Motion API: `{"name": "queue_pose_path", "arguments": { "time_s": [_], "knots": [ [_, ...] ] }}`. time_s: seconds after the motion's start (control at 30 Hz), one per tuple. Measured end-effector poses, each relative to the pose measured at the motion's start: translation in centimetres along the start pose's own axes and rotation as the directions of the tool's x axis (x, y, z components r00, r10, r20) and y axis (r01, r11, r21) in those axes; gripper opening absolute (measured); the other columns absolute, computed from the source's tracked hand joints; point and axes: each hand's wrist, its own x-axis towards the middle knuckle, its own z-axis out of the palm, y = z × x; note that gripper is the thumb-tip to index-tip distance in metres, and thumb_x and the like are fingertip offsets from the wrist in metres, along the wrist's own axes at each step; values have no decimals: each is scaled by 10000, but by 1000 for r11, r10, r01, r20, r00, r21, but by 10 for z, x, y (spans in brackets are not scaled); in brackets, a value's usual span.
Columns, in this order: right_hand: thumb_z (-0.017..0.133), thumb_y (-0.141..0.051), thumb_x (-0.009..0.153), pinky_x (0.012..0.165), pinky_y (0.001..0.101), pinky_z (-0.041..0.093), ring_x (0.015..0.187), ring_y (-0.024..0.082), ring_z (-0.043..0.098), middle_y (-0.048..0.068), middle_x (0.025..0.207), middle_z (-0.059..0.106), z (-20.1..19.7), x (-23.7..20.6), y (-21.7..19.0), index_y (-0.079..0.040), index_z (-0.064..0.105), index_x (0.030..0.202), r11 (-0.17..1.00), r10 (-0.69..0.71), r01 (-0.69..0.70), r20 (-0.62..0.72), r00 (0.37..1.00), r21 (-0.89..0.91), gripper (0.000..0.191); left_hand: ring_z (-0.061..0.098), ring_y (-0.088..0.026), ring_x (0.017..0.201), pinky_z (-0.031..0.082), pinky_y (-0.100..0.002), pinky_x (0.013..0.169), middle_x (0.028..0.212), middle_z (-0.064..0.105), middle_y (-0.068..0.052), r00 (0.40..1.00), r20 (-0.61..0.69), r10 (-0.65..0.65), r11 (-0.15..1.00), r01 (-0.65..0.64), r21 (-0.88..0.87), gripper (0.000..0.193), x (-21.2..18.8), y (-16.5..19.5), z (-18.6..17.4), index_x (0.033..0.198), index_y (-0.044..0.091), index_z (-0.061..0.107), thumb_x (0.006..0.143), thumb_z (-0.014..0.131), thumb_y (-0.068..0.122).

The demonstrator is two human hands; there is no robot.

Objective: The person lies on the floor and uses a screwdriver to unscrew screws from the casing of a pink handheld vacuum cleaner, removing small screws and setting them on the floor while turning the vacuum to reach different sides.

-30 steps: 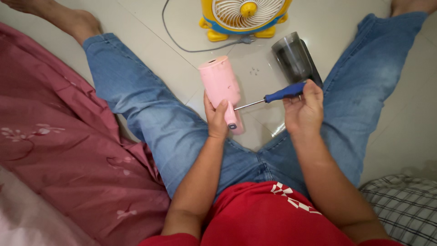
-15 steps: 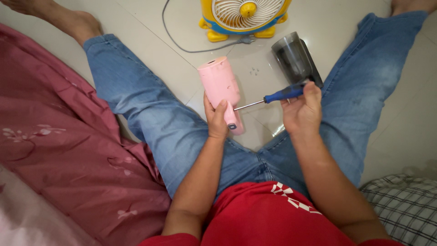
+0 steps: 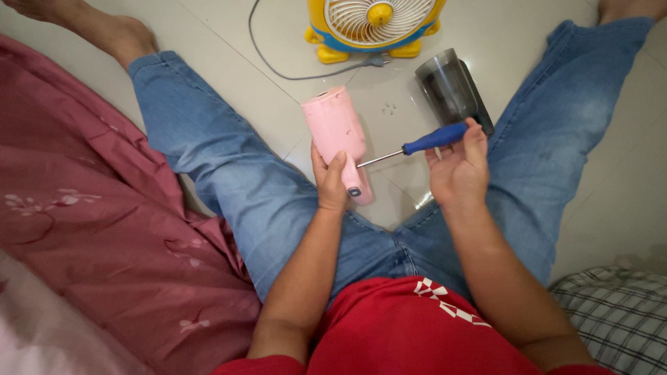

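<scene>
single head cam, worn, looking steeply down along own torso at lap and floor; faces forward past spread legs toward yellow fan at top edge; close range, forearms fill lower centre; left hand and right hand mid-frame; pink bedding at left edge, checked cloth bottom right; no second view, no overlap

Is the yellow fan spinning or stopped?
Stopped, it seems. The yellow fan shows its white blades sharp behind the grille, not blurred, but one picture can't prove it.
</scene>
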Motion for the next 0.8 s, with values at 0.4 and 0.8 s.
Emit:
{"name": "queue_pose_path", "arguments": {
  "time_s": [0.4, 0.8],
  "knots": [
    [601, -245, 1064, 1058, 462, 476, 1181, 202, 617, 28, 1397, 657, 0, -3, -5, -195, 507, 1340, 995, -51, 62, 141, 989, -73, 296, 538, -233, 1267, 462, -363, 1091, 1420, 517, -136, 1000, -11, -13, 999, 13, -37, 776, 1, 0, 1, 1595, 9, 283, 941, 668, 165],
    [618, -204, 1093, 970, 429, 490, 1088, 193, 626, 18, 1297, 670, -6, 5, -4, -197, 536, 1347, 989, -68, 77, 69, 995, -129, 267, 559, -245, 1217, 499, -373, 1029, 1390, 527, -142, 999, -38, -39, 999, 38, -32, 777, 0, 2, 4, 1586, 16, 280, 930, 665, 170]
  ]
}}
